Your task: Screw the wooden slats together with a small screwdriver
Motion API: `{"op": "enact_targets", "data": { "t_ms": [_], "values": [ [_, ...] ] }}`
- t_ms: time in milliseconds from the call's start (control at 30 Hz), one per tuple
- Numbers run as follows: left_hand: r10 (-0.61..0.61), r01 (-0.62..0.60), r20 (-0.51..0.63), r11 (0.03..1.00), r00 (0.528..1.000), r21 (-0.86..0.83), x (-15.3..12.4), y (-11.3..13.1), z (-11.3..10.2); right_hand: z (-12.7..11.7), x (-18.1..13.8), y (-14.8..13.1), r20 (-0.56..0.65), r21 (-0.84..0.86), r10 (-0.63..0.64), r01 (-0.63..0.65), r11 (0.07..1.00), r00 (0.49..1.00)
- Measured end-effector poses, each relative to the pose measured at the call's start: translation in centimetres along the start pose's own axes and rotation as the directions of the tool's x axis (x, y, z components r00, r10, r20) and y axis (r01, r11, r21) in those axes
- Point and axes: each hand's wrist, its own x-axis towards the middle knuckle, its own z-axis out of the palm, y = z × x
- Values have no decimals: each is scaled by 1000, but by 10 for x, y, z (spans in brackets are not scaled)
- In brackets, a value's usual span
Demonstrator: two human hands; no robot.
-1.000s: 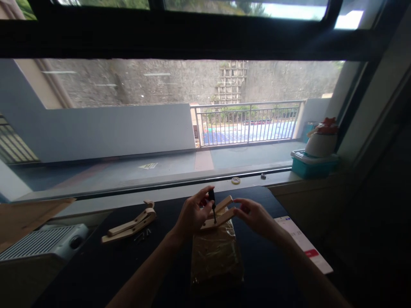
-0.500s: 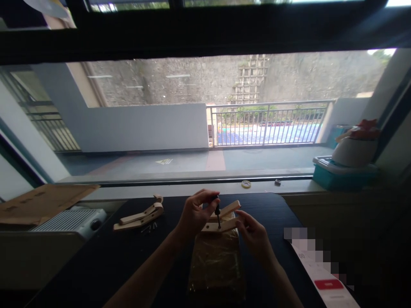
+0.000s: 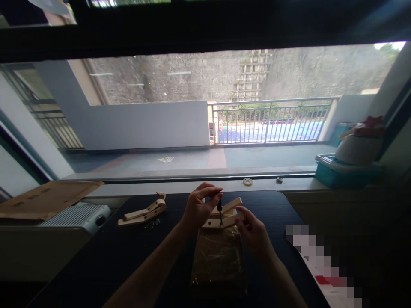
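Observation:
My left hand (image 3: 197, 208) pinches the dark handle of a small screwdriver (image 3: 220, 209), held upright with its tip on a light wooden piece (image 3: 224, 217). The wooden piece is made of joined strips and rests on a plastic-wrapped packet (image 3: 218, 256) on the dark table (image 3: 96, 265). My right hand (image 3: 253, 231) grips the wooden piece at its right end, fingers closed on it.
A second wooden assembly (image 3: 143, 211) lies to the left with several small screws (image 3: 152, 223) beside it. A heater (image 3: 75, 216) and cardboard (image 3: 45, 197) sit far left. On the sill are a tape roll (image 3: 247, 182), a teal box (image 3: 346, 173) and a white pot (image 3: 358, 147). Paper (image 3: 321, 273) lies at the right.
The view has swung left and slightly down. My right hand has moved in from beside the wooden piece to grip its right end. The screwdriver stays upright in my left hand.

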Motion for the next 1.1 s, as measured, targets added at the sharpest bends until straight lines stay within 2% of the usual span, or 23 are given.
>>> {"op": "enact_targets", "data": {
  "t_ms": [167,267,433,767,933,1100],
  "values": [
    [-6,6,48,1000,999,7,0,7,-3,0,1,0,-5,-5,20,-20,1000,1000],
    [2,-3,64,1000,998,21,-2,7,0,-2,1,-3,37,-11,31,-30,999,999],
    [18,-18,0,1000,1000,-11,-3,1,7,-5,-1,-7,4,43,44,-44,998,999],
    [43,-45,34,998,998,42,-3,-3,2,-5,3,1,81,37,63,-66,997,995],
    [68,-64,-50,996,996,69,-5,-4,6,-5,3,1,83,22,44,-46,999,996],
    [54,-51,-53,997,997,58,-5,-2,8,-6,2,3,69,6,46,-47,999,997]
  ]
}}
